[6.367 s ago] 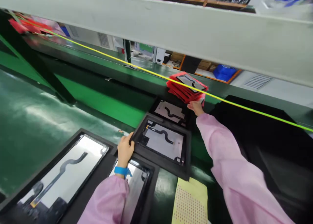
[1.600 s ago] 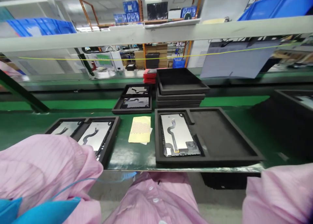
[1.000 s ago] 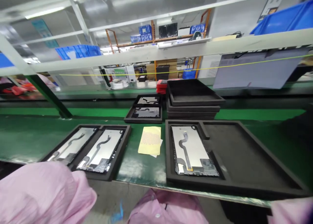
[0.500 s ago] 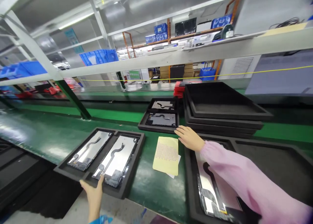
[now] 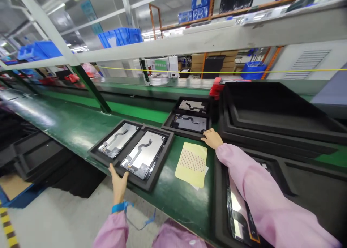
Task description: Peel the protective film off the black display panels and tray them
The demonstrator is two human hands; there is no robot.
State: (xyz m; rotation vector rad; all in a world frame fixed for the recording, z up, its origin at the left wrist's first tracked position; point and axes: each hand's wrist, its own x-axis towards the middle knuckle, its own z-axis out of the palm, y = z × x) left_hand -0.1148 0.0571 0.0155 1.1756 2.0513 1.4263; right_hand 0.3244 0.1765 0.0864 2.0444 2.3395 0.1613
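Left hand: one, blue strap at the wrist, thumb and fingers spread at the near edge of the left tray; I cannot make out whether any finger goes under it. Right hand: one, fingers bent at the near right corner of the far tray; whether it is clamped there, I cannot tell. Left tray: black, flat on the bench close to its edge, holding left panel and right panel, each with a dark ribbon. Far tray: near panel and back panel. Between the hands: yellow sheet, dotted, white slip beneath. Under the right sleeve: right tray, covered panel in its left pocket. Behind: tray stack, red stack just beside it. Hazards, in my judgement: left tray tipping off the bench, if the hand bears down on its edge; a panel sliding, if either tray is raised unevenly; the covered panel being rubbed, if the forearm drops. Changes: a second ago I see neither hand; now each is at a tray. My view is turned further left; trays and sheet keep their order.
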